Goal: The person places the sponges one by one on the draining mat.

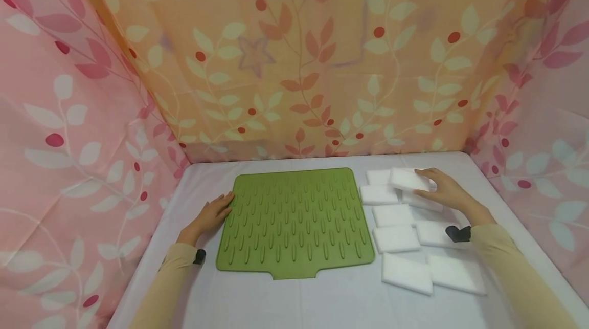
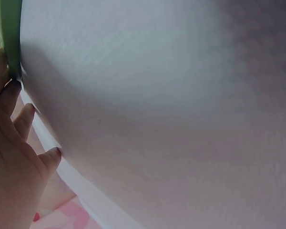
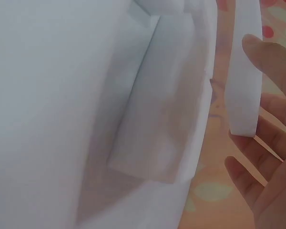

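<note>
A green ridged silicone mat [image 1: 294,221] with a tab on its near edge lies flat on the table. My left hand [image 1: 212,216] touches the mat's left edge with its fingertips, the fingers fairly straight; the left wrist view shows those fingers [image 2: 23,121] at the green edge. My right hand [image 1: 444,190] pinches a white sponge block [image 1: 409,179] between thumb and fingers, above other white blocks. In the right wrist view the held block [image 3: 244,86] is off the surface, with another white block [image 3: 152,105] lying below.
Several white blocks [image 1: 397,239] lie in loose rows to the right of the mat, some touching or overlapping. The white-covered table [image 1: 248,301] is enclosed by floral curtains [image 1: 299,63] at the back and both sides.
</note>
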The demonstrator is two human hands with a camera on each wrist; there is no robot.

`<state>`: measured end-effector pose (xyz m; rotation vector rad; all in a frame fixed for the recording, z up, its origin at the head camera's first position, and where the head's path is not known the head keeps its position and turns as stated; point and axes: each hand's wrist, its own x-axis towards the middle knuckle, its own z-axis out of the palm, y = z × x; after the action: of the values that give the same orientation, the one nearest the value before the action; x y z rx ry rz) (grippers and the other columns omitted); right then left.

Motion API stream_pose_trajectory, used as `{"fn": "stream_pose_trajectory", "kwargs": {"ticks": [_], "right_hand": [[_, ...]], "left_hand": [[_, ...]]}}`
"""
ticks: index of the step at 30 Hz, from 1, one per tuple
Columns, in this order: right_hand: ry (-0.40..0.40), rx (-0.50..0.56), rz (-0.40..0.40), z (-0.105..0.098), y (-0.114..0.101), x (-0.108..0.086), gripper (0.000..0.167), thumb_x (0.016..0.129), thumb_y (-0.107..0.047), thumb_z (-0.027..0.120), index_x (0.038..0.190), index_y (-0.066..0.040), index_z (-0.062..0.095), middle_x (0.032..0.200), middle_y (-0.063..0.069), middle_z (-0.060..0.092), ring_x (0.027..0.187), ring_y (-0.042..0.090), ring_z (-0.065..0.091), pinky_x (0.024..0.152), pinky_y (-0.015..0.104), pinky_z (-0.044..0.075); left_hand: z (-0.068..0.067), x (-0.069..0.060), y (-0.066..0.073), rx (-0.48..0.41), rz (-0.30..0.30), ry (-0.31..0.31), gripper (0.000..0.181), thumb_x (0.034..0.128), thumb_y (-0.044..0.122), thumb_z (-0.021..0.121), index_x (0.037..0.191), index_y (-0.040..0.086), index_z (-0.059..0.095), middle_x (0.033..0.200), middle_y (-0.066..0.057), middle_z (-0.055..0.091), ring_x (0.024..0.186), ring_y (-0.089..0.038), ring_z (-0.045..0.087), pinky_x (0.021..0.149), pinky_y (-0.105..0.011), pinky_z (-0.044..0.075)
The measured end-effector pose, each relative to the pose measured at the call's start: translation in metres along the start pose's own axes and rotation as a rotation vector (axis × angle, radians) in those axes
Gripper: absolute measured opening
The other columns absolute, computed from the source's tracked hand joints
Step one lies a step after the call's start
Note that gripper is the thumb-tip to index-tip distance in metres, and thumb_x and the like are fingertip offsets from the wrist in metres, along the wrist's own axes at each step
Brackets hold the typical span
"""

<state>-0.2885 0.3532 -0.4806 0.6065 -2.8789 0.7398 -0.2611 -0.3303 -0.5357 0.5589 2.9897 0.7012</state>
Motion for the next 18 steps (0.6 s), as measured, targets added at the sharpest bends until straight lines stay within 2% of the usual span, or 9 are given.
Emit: {"fn": "stream_pose_trajectory", "kwargs": {"ticks": [11, 18], "right_hand": [[-0.007, 0.006, -0.052, 0.014, -0.017, 0.026, 0.068, 0.078, -0.028, 0.074, 0.134, -0.001, 0.047, 0.126, 0.024, 0.046, 0.114, 0.044, 0.045, 0.091, 0.062, 0.038], [-0.008, 0.023, -0.114, 0.024, -0.030, 0.038, 0.066, 0.080, -0.027, 0.074, 0.134, 0.000, 0.046, 0.124, 0.020, 0.045, 0.114, 0.039, 0.046, 0.090, 0.058, 0.040]], "left_hand": [[0.001, 0.001, 0.001, -0.001, 0.001, 0.009, 0.051, 0.0973, 0.019, 0.048, 0.142, 0.001, 0.033, 0.146, -0.020, 0.032, 0.134, -0.044, 0.028, 0.101, -0.073, 0.012], [0.002, 0.000, -0.003, 0.007, 0.008, 0.011, 0.050, 0.0973, 0.019, 0.048, 0.142, 0.001, 0.034, 0.146, -0.020, 0.033, 0.133, -0.044, 0.028, 0.100, -0.073, 0.013]]}}
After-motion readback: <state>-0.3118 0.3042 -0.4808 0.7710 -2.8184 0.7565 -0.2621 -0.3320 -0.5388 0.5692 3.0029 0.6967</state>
